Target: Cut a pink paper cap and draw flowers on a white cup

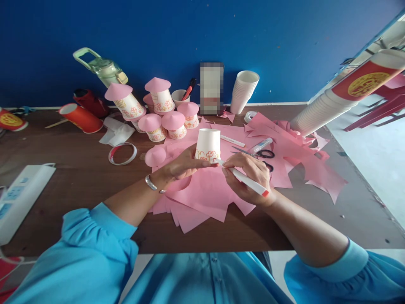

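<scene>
My left hand [185, 164] is closed round the lower part of an upside-down white paper cup [209, 139], with orange and red flowers drawn along its rim. A white marker with a red end [251, 182] is gripped in my right hand [249, 175]; its tip meets the cup near the drawn flowers. Pink paper sheets [202, 202] lie spread under both hands. Just right of the cup rest a second white marker [232, 141] and black-handled scissors [265, 154].
Several decorated cups with pink cone roofs [173, 121] stand behind my left hand. A phone [211, 88] leans on the blue wall beside stacked paper cups [244, 92]. A tape roll [122, 153] and power strip [25, 198] lie left; a tall cup stack [329, 107] is right.
</scene>
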Tool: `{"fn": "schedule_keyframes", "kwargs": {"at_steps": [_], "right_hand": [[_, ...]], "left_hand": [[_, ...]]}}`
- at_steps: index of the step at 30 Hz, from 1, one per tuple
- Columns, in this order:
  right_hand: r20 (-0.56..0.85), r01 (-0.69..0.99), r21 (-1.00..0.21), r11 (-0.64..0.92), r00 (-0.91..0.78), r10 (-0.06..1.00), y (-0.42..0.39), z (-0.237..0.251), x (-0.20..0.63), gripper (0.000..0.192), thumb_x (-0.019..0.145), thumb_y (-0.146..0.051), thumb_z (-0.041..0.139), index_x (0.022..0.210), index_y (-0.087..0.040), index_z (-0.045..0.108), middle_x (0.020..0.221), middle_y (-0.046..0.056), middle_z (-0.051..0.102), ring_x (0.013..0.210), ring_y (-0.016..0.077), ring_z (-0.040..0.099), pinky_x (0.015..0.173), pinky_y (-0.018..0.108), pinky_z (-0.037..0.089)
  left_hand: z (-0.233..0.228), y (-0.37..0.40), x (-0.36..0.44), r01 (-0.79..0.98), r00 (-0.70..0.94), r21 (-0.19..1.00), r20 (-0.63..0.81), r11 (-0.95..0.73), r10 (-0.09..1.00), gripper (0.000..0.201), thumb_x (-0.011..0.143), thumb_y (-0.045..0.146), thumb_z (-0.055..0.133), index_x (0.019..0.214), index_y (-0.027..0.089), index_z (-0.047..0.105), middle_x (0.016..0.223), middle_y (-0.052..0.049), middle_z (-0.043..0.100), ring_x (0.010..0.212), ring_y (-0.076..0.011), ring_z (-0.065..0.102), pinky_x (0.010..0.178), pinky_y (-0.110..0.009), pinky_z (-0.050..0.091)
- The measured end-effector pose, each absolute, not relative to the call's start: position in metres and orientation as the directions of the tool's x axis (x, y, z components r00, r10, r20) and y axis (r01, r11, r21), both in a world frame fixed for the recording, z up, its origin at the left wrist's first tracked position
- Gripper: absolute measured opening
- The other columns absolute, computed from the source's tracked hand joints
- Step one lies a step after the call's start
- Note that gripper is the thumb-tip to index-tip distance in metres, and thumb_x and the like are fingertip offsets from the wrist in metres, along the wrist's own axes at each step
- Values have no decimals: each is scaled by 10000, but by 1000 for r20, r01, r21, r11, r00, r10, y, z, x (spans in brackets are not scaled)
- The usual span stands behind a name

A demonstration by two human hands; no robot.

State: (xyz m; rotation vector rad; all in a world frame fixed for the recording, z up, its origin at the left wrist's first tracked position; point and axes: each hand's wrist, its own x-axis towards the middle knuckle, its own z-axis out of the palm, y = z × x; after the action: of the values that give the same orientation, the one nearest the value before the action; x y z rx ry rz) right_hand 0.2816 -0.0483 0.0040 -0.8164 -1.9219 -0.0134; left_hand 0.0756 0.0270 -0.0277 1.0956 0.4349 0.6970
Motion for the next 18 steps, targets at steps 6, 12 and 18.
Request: {"fn": "schedule_keyframes", "kwargs": {"at_steps": [6,12,18], "right_hand": [[803,546,-329,771,-268,532,-49,5,281,193,934,-58,631,982,-240,587,795,-9,717,642,144,685,592,272,550],[793,543,-329,772,-285,538,-50,5,281,197,912,-55,625,966,-240,585,785,-16,715,637,138,686,579,258,544],[783,554,-328,765,-293,548,-50,7,281,198,909,-59,606,960,-249,583,775,-23,715,621,138,682,561,264,542]], "left_hand": [[-24,26,75,-288,708,917,8,277,707,395,766,312,950,1081,214,731,1037,-48,776,990,-211,735,903,-364,585],[-29,27,72,-261,722,923,-8,283,692,376,821,269,908,1139,225,713,1082,-48,777,1016,-206,733,936,-358,565],[-33,29,72,-270,730,921,6,280,684,384,821,271,906,1146,229,707,1099,-56,778,1028,-218,737,931,-365,567]]}}
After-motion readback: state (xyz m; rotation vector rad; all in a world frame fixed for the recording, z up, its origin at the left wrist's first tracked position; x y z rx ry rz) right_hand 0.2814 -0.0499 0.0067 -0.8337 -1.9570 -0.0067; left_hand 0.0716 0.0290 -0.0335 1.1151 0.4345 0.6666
